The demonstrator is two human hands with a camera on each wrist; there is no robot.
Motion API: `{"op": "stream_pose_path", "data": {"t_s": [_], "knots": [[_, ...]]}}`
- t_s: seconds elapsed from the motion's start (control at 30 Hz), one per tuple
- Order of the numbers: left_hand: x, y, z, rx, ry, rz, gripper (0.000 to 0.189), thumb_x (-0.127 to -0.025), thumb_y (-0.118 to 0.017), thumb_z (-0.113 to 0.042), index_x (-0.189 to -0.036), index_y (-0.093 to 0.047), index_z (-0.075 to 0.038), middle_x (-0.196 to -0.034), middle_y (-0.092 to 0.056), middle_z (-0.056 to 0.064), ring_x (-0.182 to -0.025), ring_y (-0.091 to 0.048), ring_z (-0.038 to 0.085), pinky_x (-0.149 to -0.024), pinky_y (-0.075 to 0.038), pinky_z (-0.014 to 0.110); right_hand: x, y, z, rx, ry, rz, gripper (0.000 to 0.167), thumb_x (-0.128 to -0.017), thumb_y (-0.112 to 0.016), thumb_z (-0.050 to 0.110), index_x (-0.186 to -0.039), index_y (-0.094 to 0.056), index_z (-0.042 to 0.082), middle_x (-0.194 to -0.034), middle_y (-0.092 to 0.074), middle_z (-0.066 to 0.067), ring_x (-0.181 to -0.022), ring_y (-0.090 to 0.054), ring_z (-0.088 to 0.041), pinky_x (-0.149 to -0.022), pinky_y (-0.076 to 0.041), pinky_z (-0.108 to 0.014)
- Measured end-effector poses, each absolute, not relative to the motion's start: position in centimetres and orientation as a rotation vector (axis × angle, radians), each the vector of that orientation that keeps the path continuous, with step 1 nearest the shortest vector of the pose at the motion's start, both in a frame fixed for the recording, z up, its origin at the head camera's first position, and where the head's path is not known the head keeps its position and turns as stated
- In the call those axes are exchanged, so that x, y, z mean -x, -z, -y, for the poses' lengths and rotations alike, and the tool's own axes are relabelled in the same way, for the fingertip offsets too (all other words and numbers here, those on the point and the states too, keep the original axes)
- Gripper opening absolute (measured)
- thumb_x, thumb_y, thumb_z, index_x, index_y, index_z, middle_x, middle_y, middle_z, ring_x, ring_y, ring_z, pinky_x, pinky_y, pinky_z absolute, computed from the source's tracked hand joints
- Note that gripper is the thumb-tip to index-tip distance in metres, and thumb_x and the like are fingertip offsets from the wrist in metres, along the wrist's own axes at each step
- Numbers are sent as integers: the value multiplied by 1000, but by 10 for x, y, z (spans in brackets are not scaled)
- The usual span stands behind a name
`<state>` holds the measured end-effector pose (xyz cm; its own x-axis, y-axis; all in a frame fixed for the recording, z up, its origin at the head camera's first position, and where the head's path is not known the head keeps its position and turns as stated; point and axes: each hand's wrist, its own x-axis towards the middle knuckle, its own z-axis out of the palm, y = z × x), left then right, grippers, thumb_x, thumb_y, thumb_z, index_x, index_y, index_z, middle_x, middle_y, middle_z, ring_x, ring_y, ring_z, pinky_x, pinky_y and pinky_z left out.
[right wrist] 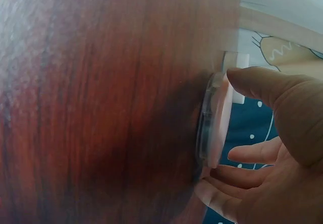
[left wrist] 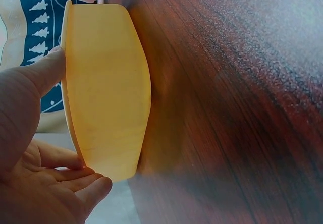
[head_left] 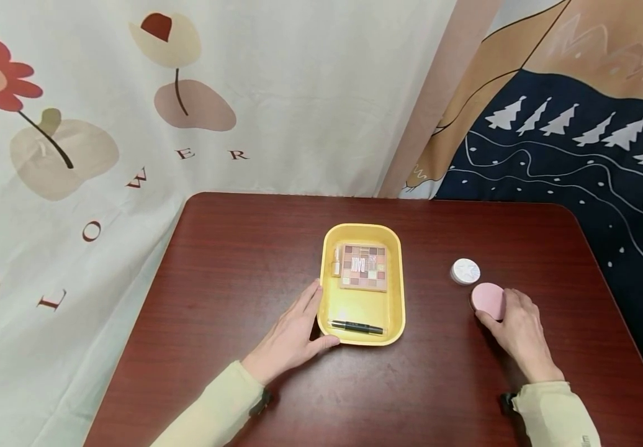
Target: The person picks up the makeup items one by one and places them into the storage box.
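My left hand [head_left: 293, 332] rests against the near left corner of a yellow tray [head_left: 400, 292], fingers along its left rim and thumb at the near edge. In the left wrist view the tray's outer wall [left wrist: 108, 82] fills the middle, the fingers lying nearly straight at its rim. On the right, my right hand [head_left: 522, 329] holds a round pink compact [head_left: 488, 300] by its sides between thumb and fingers. The right wrist view shows the compact's pink lid [right wrist: 222, 120] above a clear base, close to the tabletop.
In the tray lie an eyeshadow palette [head_left: 363, 267], a small tube [head_left: 336, 261] beside it, and a black cosmetic pen [head_left: 357, 327] near the front. A white round jar [head_left: 465, 271] stands just behind the compact. Printed curtains [head_left: 310, 124] hang behind the brown table [head_left: 232, 261].
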<state>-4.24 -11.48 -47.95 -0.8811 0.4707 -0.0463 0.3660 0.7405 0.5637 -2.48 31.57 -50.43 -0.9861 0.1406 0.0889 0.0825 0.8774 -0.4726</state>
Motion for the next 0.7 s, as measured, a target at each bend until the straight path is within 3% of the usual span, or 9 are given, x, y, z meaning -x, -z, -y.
{"op": "stream_pose_path", "data": {"t_s": [0.7], "knots": [[42,479,115,-678,-835,-2758,103,-89,-77,-53,-160,-28,4,-169,-25,19,-154,-29,31,-121,-33,47,31,508,-316,160,-685,2963,69,-78,-82,11,-127,-48,-23,-121,-49,-46,-106,-43,-62,-89,-41,-70]]}}
